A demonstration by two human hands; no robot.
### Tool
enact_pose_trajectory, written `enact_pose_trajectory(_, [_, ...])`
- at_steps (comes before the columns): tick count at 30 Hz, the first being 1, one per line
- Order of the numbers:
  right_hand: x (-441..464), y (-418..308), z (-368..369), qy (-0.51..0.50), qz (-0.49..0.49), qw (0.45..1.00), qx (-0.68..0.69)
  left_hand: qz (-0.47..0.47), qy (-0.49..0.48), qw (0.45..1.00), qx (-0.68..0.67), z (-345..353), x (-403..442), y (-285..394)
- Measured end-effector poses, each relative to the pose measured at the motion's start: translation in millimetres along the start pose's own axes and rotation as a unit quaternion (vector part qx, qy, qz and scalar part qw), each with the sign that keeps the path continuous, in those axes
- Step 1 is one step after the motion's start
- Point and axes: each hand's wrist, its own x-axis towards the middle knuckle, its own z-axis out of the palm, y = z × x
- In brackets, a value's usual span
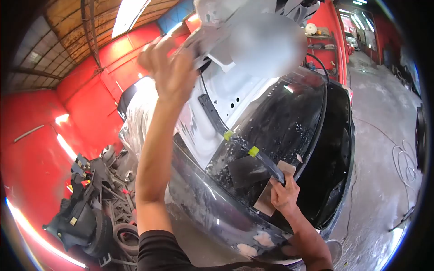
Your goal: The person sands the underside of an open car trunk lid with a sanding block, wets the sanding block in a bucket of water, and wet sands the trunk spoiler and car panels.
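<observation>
Right hand [285, 192], fingers closed round dark bar [270, 166], tan board [265, 204] just beneath them; left hand [169, 74] raised, blurred, finger closure indeterminable; a slack right grip could let the bar slip.

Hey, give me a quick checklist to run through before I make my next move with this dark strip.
1. Right hand on the strip: ok, closed around the near end of the dark strip.
2. Left hand secure: cannot tell; it is raised near the pale panel, but blurred.
3. Both yellow-green bands on the strip: ok, both show along its length.
4. Tan board held firmly: cannot tell; it lies by the right hand, partly covered.
5. Strip's far end free: cannot tell; any attachment there is unclear.
6. Dark bodywork uniform in finish: not ok; pale patches show low down.
</observation>
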Motion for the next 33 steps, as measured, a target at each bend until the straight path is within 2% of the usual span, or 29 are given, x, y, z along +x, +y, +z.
enact_pose_trajectory(3, [2, 1, 1, 0.020, 0.018, 1.000, -0.007, 0.002, 0.019, 0.999, -0.032, 21, 14, 11])
enact_pose_trajectory(6, [0, -6, -2, 0.003, 0.013, 1.000, -0.007, -0.029, -0.003, 0.999, -0.021, -1, -9, -1])
enact_pose_trajectory(9, [2, -2, -2, -0.005, 0.004, 1.000, 0.004, 0.013, 0.048, 0.999, -0.021, -3, -1, -2])
enact_pose_trajectory(12, [2, -6, 0, 0.005, 0.018, 1.000, 0.002, -0.064, 0.031, 0.997, 0.018, -36, -58, -23])
enact_pose_trajectory(19, [3, -4, 1, 0.009, -0.004, 1.000, -0.027, 0.015, 0.062, 0.998, -0.007, -10, -34, -21])
enact_pose_trajectory(23, [4, -3, 2, 0.016, 0.003, 0.999, -0.031, -0.024, 0.058, 0.998, 0.020, -32, -71, -38])
enact_pose_trajectory(26, [2, -5, 2, 0.011, 0.012, 0.999, -0.044, 0.016, 0.052, 0.998, 0.016, -28, -61, -35])
enact_pose_trajectory(27, [3, -6, 2, 0.011, 0.014, 0.999, -0.048, -0.002, 0.089, 0.996, -0.007, -18, -59, -32])
enact_pose_trajectory(30, [4, -11, 6, 0.011, 0.009, 0.998, -0.055, 0.032, 0.055, 0.998, 0.007, -19, -28, -26])
enact_pose_trajectory(33, [3, -7, 5, 0.017, 0.003, 0.999, -0.047, -0.015, 0.059, 0.998, 0.005, -24, -53, -28])
